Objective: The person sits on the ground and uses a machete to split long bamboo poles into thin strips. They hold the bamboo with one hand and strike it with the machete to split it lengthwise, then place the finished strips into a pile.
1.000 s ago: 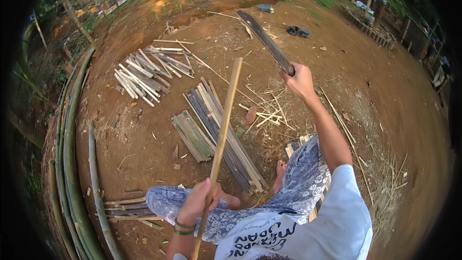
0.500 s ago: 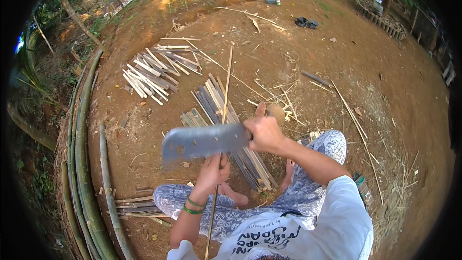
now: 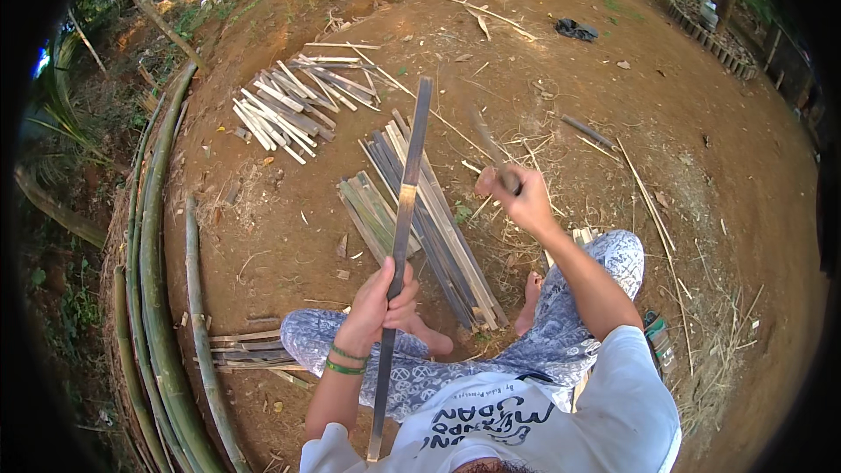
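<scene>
We see the left hand (image 3: 381, 302) wrapped around a long, dark bamboo strip (image 3: 402, 236), which slants upright in front of the shirt (image 3: 543, 420), a pale band across it above the grip. The right hand (image 3: 528, 201) is clenched on the handle of what looks like a machete (image 3: 510, 180), though its blade is too blurred for us to read well; it stands apart from the strip. Beyond the strip we see a bundle of long bamboo slats (image 3: 447, 241), shorter greenish slats (image 3: 362, 208) just beside it, and thick bamboo poles (image 3: 151, 298) far left.
</scene>
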Demonstrator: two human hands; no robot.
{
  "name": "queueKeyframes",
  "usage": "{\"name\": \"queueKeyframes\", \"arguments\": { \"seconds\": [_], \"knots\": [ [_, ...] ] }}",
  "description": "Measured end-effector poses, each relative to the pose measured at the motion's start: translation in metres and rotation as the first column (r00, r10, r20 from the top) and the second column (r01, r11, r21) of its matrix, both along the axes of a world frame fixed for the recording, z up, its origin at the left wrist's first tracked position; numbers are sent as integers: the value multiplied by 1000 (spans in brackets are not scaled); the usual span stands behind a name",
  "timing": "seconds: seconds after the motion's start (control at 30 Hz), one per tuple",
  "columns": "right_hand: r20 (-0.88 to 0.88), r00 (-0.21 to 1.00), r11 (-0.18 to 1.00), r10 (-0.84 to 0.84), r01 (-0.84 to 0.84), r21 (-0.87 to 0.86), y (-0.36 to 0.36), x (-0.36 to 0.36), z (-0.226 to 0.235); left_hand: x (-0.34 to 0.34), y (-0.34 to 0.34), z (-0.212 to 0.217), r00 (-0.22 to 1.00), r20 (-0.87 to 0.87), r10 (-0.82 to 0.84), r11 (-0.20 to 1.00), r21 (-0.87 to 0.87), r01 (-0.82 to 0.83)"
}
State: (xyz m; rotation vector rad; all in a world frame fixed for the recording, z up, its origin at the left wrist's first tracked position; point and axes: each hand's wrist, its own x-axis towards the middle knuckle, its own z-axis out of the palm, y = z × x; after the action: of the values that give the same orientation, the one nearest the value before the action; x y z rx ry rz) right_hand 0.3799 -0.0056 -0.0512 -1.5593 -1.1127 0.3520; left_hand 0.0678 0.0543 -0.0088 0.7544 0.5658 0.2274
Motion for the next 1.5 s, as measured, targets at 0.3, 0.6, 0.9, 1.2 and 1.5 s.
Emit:
{"name": "queueKeyframes", "arguments": {
  "seconds": [0.3,0.6,0.9,1.2,1.5],
  "knots": [
    [465,866,974,185,-223,28,-5,-65,-6,39,5,-15,978,-193,76,956,292,-17],
    [295,933,958,-208,256,-132,8,28,16,1,-40,7,969,-245,-41,940,320,121],
    [573,819,1000,6,0,-10,0,-29,-4,19,-22,3,986,-169,0,976,215,37],
    [150,978,990,-142,144,2,24,32,-26,-19,-24,-5,990,-128,-57,978,192,81],
    [-448,879,985,166,-171,29,17,-62,-1,45,-4,-9,958,-286,-4,916,384,119]
  ]
}}
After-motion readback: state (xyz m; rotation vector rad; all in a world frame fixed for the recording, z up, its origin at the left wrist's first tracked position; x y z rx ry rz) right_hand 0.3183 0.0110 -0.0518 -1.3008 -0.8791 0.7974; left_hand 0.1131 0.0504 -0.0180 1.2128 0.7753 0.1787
